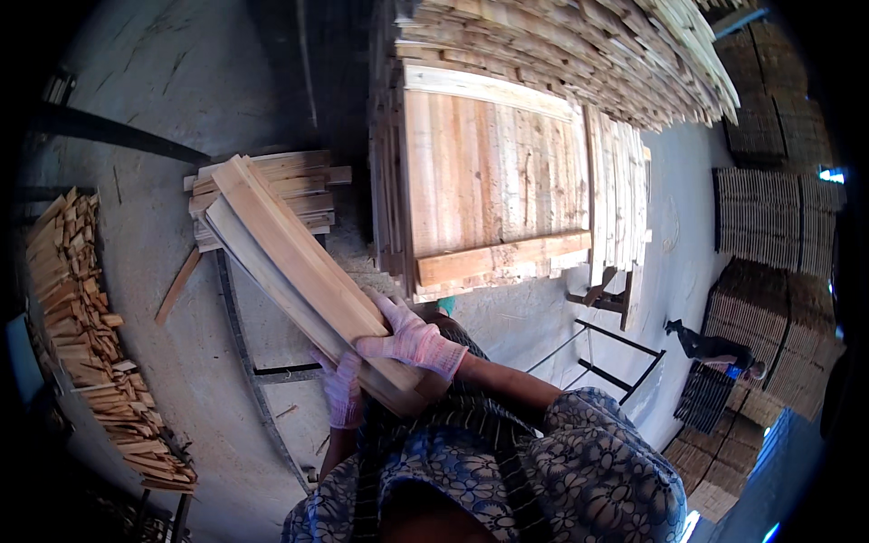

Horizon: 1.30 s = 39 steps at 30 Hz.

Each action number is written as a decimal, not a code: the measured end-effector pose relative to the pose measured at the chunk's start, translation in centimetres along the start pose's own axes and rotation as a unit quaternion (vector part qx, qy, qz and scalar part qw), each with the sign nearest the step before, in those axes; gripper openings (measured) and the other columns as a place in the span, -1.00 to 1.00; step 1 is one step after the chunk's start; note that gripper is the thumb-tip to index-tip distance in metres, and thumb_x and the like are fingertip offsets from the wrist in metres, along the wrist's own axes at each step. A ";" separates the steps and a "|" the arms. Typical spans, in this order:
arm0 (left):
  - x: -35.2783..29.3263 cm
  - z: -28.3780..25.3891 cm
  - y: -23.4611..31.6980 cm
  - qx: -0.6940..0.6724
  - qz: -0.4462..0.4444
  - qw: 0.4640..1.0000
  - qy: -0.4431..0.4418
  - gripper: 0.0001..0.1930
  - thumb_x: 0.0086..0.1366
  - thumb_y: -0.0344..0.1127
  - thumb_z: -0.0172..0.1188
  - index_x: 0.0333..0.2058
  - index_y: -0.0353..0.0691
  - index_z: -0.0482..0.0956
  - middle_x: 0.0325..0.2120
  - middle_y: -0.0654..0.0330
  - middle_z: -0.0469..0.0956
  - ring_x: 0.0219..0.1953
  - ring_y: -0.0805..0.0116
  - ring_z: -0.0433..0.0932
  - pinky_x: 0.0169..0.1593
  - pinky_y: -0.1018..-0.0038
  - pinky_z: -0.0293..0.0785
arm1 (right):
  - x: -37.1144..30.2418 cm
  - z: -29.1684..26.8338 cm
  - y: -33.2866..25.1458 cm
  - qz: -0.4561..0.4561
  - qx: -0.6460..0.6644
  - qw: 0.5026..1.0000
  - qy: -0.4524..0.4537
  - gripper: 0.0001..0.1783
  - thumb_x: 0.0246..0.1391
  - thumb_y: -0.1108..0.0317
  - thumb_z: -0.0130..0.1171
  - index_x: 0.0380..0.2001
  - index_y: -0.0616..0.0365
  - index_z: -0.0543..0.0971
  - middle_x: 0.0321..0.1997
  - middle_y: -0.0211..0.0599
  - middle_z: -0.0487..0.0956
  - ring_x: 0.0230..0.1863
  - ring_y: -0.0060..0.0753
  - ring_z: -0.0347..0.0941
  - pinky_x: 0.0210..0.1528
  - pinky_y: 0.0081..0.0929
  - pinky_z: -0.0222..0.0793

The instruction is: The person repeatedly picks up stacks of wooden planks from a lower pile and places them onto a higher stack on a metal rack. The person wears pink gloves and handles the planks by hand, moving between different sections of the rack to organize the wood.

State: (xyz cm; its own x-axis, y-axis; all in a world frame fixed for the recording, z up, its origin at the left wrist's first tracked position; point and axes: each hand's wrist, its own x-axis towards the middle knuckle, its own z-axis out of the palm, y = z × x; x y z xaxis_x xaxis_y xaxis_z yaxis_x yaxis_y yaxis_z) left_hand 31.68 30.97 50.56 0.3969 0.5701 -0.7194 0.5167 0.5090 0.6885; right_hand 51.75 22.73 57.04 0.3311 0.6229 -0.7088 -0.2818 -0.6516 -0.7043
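Laid with a dusty grey floor (pixel 204 389), scuffed and streaked at upper left and sunk in deep shadow at top centre. Furnished with an open black metal frame (pixel 620 337) right of centre and a longer dark metal stand (pixel 288 369) at left. Lined along the far right with tall stacks of layered timber (pixel 778 213), and lit bluish-white through narrow bright openings (pixel 831 175) beside them.

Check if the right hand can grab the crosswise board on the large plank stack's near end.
Probably not as is: the right hand is busy gripping wooden planks. Nothing visible blocks its way to the crosswise board on the large plank stack, so once freed it likely could.
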 end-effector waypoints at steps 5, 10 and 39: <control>-3.7 10.1 3.1 -0.078 0.051 0.993 -0.067 -0.06 0.25 -0.08 0.33 0.45 -0.18 -0.04 0.24 0.01 0.31 0.20 0.13 0.39 0.22 0.25 0.40 | -6.5 -6.6 5.1 -0.086 0.072 0.988 0.107 0.24 -0.17 -0.16 0.49 0.47 0.12 0.10 0.28 0.24 0.29 0.33 0.14 0.28 0.37 -0.19 0.24; -1.9 22.6 6.8 -0.126 0.135 0.971 -0.153 -0.04 0.08 -0.17 0.47 0.36 -0.12 0.06 0.19 0.05 0.34 0.17 0.17 0.41 0.18 0.21 0.46 | -10.7 -17.6 5.5 -0.159 0.174 0.962 0.139 0.22 -0.13 -0.23 0.44 0.45 0.21 0.12 0.22 0.20 0.42 0.32 0.05 0.33 0.33 -0.23 0.26; 7.9 34.6 12.6 0.556 0.128 0.807 0.150 -0.26 0.05 -0.05 0.33 0.09 -0.35 0.24 0.09 -0.24 0.40 0.18 -0.17 0.42 0.24 0.14 0.39 | -13.2 -39.1 20.9 -0.096 0.100 0.937 0.322 0.14 0.03 0.27 0.40 0.53 0.12 -0.08 0.51 0.11 0.15 0.49 -0.07 0.13 0.48 -0.39 0.05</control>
State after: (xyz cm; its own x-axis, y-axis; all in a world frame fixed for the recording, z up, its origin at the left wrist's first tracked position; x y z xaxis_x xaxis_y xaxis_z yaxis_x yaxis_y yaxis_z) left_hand 67.54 19.58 50.38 0.4839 0.7799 -0.3970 0.8744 -0.4499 0.1819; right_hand 76.71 -16.08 53.27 0.8494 0.2881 -0.4422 -0.3029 -0.4201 -0.8554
